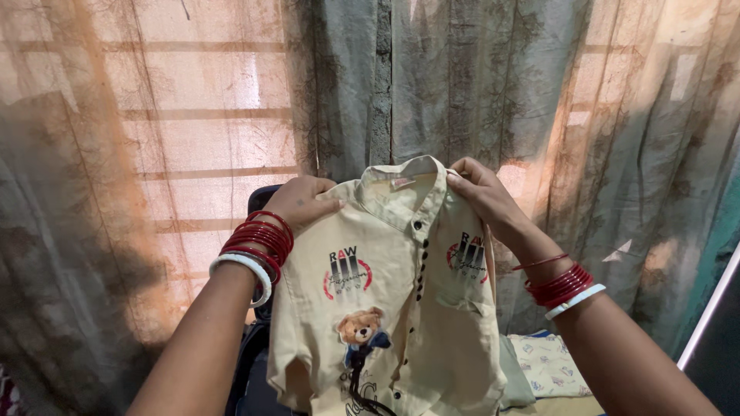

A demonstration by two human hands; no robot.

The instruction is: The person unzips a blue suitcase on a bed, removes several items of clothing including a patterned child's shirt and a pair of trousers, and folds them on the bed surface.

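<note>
Now, shirt (393, 308): held up, hanging long-ways down below both hands
left hand (302, 202): closed on one shoulder
right hand (484, 196): closed on the other shoulder

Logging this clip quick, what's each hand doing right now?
Left hand: closed on the left shoulder of the beige shirt.
Right hand: closed on the shirt's right shoulder.

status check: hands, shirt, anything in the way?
Left hand and right hand each grip a shoulder of the cream shirt. Shirt held up, front showing, buttoned. Curtain behind, folded cloth below; nothing blocking.
</note>
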